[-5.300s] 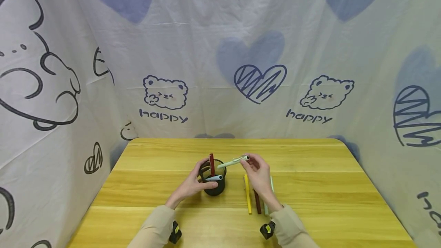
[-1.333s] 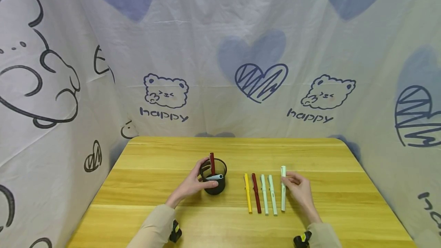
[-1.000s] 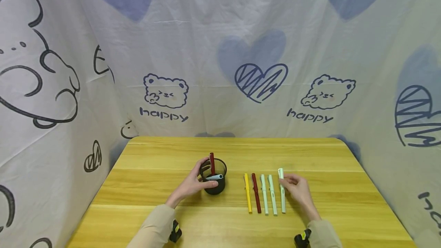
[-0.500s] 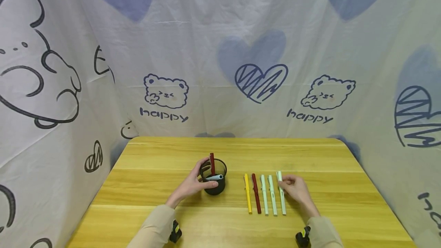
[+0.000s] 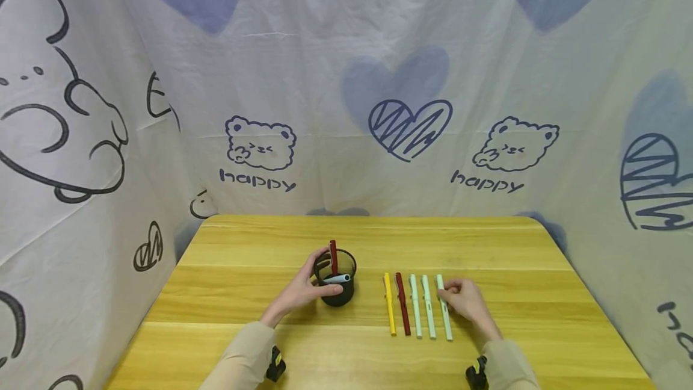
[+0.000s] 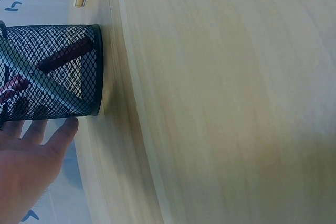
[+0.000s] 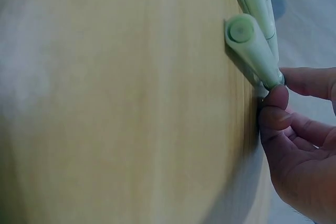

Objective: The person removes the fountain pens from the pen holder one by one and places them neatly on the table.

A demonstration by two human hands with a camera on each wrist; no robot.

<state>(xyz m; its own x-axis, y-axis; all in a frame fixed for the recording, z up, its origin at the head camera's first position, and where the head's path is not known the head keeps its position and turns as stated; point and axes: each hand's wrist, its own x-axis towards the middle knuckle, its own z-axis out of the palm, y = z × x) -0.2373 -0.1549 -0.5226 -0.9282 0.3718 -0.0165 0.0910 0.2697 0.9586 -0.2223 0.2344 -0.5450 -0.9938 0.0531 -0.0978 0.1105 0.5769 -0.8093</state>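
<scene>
My left hand (image 5: 300, 287) grips a black mesh pen holder (image 5: 338, 297) standing on the table, thumb in front and fingers behind it. Inside lean a dark red pen (image 5: 333, 256) and a pale blue one (image 5: 335, 280); the mesh shows them crossing in the left wrist view. At the right end of a row of pens, my right hand (image 5: 468, 302) pinches a pale green pen (image 5: 446, 321) near its upper end. Its round end faces the camera in the right wrist view, where the fingertips (image 7: 275, 98) meet its far end.
Left of the held pen lie a yellow pen (image 5: 390, 306), a dark red pen (image 5: 403, 309) and two pale green pens (image 5: 415, 309), side by side and slightly apart. Printed cloth (image 5: 319, 95) hangs behind and beside the wooden table (image 5: 243, 245).
The right hand has carried a pale green pen from beside the holder to the row's right end, then shifted it slightly left and toward me. The left hand stays on the holder.
</scene>
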